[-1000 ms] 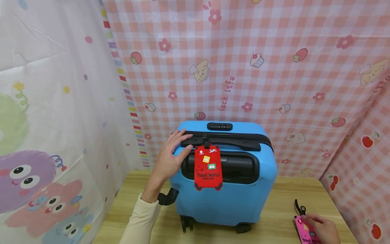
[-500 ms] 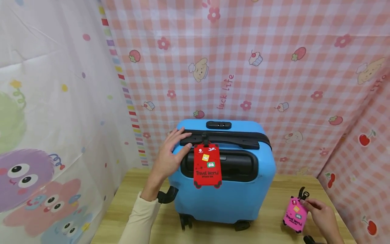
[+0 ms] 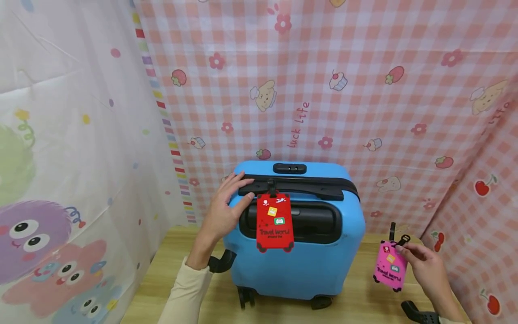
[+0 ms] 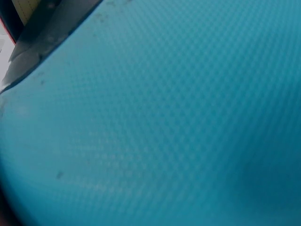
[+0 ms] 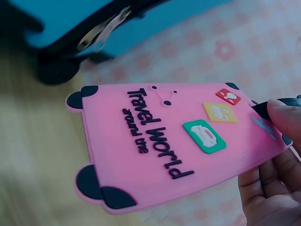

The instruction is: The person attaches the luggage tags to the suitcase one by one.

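A light blue suitcase (image 3: 291, 272) stands upright on its wheels, its black top handle (image 3: 309, 188) facing me. My left hand (image 3: 222, 211) rests on its upper left corner, fingers spread over the edge and thumb near the handle's left end. From that handle hangs a red luggage tag (image 3: 274, 231) lettered "Travel World". To the right of the suitcase my right hand (image 3: 430, 272) pinches a pink luggage tag (image 3: 389, 270) by its strap end, held up over the table. The tag's black strap (image 3: 392, 231) with buckle sticks up. Blue shell (image 4: 164, 117) fills the left wrist view.
Wooden table (image 3: 170, 279) lies under everything. A pink checked cloth (image 3: 356, 112) hangs close behind the suitcase, and a white cartoon cloth (image 3: 121, 180) walls the left. Another checked cloth (image 3: 485, 216) stands near my right hand. A suitcase wheel (image 5: 57, 70) shows in the right wrist view.
My right hand has lifted the pink luggage tag up and slightly left, turning it so that its strap points upward. My left hand has stayed on the suitcase.
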### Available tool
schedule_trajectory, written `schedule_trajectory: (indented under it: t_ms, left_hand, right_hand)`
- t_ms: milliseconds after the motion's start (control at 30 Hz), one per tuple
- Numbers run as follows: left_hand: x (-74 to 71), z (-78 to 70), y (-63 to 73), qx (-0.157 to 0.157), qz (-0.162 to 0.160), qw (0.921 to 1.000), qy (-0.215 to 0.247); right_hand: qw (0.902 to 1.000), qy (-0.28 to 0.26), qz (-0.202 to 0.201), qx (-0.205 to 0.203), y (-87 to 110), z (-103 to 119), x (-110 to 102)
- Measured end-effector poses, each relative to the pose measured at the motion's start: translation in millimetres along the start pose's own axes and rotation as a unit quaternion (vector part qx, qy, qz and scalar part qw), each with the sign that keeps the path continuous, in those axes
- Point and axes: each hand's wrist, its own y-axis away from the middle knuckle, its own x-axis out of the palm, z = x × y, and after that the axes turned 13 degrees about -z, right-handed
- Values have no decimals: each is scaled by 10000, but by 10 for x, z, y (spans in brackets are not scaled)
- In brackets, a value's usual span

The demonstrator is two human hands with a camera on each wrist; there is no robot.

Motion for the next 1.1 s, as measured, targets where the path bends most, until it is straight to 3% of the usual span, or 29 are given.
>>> schedule_trajectory:
  t_ms: [233, 467, 733, 833, 933, 1100]
  left_hand:
    - [-7, 28, 15, -30, 8, 10000, 26]
    - [-12, 29, 20, -13, 13, 10000, -3]
    - [1, 18, 15, 10, -10, 10000, -3]
    - [7, 16, 10, 17, -9, 10000, -24]
    - [11, 13, 7, 23, -10, 10000, -22]
    - [11, 15, 0, 49, -20, 10000, 1]
  right_hand:
    - [9963, -587, -388, -490, -21, 319, -26]
    - [9822, -1603, -437, -881, -50, 585, -117]
    - [9699, -2133, -343, -1122, -56, 840, -192]
    - [9551, -2715, -204, -1173, -51, 927, -214]
    - [9318, -3402, 4, -1266, -45, 1028, -240]
    - [8786, -4512, 568, -1457, -49, 1218, -283]
